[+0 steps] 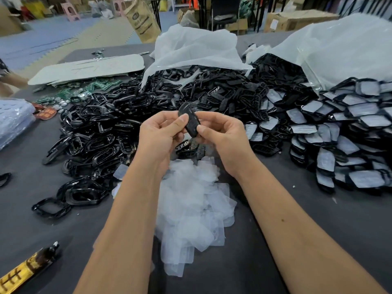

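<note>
While my left hand [159,132] and right hand [222,136] pinch the black shell [189,119] above the film scraps [191,200], a slack thumb could drop it into the piles.

I'm looking into a small assembly workshop with a warehouse feel. The grey desk [318,225] is buried under bulk parts: a heap of glossy black frames [95,132], film-covered black covers [350,128] spilling from big clear bags [339,43], and green circuit boards [84,90] at the far left. A drift of loose clear films [191,200] lies in front of me, and the left hand [161,134] and right hand [222,136] pinch one black shell [189,119]. Behind the desk I see cardboard boxes [297,20], a paper sack [142,20] and foam floor mats [42,39].
</note>
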Action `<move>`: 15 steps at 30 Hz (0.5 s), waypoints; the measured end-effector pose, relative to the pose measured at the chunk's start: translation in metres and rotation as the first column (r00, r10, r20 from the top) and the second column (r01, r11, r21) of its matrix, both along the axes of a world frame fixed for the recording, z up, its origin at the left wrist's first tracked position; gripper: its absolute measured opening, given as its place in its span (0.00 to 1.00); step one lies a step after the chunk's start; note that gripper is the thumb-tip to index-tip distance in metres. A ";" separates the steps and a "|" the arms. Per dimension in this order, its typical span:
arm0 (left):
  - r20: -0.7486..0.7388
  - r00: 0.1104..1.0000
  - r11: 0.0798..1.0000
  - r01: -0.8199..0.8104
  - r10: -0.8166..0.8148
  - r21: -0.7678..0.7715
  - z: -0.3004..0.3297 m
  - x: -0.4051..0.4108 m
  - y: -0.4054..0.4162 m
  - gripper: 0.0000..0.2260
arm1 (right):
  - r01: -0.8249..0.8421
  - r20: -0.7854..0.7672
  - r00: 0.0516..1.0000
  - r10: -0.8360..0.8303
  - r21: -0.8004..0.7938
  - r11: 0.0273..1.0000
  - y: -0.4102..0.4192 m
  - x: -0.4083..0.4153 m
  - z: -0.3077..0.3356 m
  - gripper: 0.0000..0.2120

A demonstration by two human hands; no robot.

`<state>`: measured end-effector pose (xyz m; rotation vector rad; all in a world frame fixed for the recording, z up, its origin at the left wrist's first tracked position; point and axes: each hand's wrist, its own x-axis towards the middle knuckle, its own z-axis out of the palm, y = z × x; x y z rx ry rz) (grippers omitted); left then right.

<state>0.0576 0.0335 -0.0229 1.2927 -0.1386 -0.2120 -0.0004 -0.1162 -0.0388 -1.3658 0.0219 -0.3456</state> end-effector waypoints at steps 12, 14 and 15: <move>0.383 0.855 0.814 0.074 -0.349 0.576 0.025 -0.002 -0.146 0.17 | 0.617 0.315 0.689 -0.652 -0.727 0.301 -0.118 -0.052 0.025 0.10; 0.396 0.822 0.781 0.090 -0.409 0.618 0.020 -0.013 -0.175 0.22 | 0.581 0.311 0.637 -0.706 -0.795 0.175 -0.133 -0.062 0.029 0.11; 0.400 0.805 0.767 0.103 -0.438 0.634 0.017 -0.019 -0.188 0.23 | 0.550 0.298 0.615 -0.730 -0.826 0.126 -0.140 -0.067 0.030 0.11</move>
